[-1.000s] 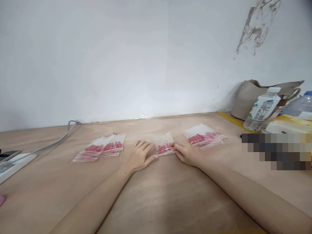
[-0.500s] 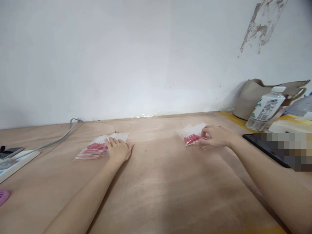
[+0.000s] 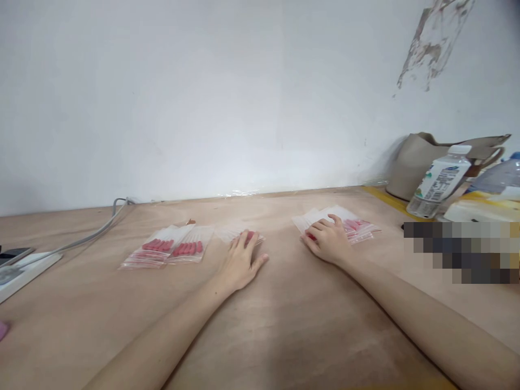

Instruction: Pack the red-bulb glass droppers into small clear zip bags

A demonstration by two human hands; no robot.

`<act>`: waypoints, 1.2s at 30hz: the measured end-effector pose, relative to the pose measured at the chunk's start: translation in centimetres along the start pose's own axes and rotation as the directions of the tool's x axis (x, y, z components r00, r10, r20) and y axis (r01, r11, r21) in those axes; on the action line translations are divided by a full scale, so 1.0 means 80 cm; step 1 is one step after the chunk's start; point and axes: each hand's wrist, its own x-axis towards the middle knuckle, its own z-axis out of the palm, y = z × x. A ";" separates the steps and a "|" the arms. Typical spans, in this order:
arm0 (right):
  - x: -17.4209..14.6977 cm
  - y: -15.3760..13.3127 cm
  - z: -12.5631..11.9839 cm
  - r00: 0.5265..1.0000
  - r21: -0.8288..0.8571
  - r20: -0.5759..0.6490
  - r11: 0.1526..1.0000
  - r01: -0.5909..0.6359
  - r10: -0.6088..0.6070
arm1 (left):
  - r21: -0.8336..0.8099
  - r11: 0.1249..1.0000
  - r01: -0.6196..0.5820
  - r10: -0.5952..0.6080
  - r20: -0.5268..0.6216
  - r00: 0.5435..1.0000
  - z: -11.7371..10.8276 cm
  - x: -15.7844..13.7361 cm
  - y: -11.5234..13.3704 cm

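Observation:
My left hand (image 3: 241,262) lies with fingers apart on a small clear zip bag (image 3: 227,233), whose pink-red contents are partly covered by the fingertips. To its left, two groups of overlapping zip bags (image 3: 187,248) lie side by side, each with a row of short pink-red pieces; their kind cannot be made out. My right hand (image 3: 329,241) rests palm down, fingers spread, on a fanned group of similar bags (image 3: 359,225) at the right. It hides part of them, and its fingers do not appear to grip anything.
A grey cable (image 3: 99,233) runs to a white power strip (image 3: 36,273) and a phone (image 3: 15,255) on the left. At the right stand a plastic bottle (image 3: 441,184) and a beige bag (image 3: 406,162). The white wall (image 3: 244,108) bounds the wooden table (image 3: 252,336) at the back.
My left hand has moved right, off the left bags, and now covers a separate bag near the middle. My right hand has shifted left and flattened over its bags, exposing some on the right.

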 end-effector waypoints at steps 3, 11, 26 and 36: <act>-0.002 -0.007 0.002 0.998 -0.010 -0.058 0.999 0.034 -0.034 | -0.153 0.987 -0.042 0.031 -0.074 0.997 0.004 0.000 -0.004; -0.002 -0.026 0.007 0.991 0.095 -0.084 0.990 0.108 -0.101 | -0.324 0.942 -0.092 0.146 0.147 0.978 0.010 0.009 -0.033; -0.006 -0.029 -0.004 0.956 0.409 0.024 0.875 0.257 -0.292 | -0.540 0.721 -0.434 0.519 0.006 0.855 0.012 0.017 -0.023; -0.011 -0.027 -0.004 0.970 0.530 0.029 0.826 0.189 -0.240 | -0.522 0.765 -0.377 0.392 -0.088 0.916 0.014 0.010 -0.024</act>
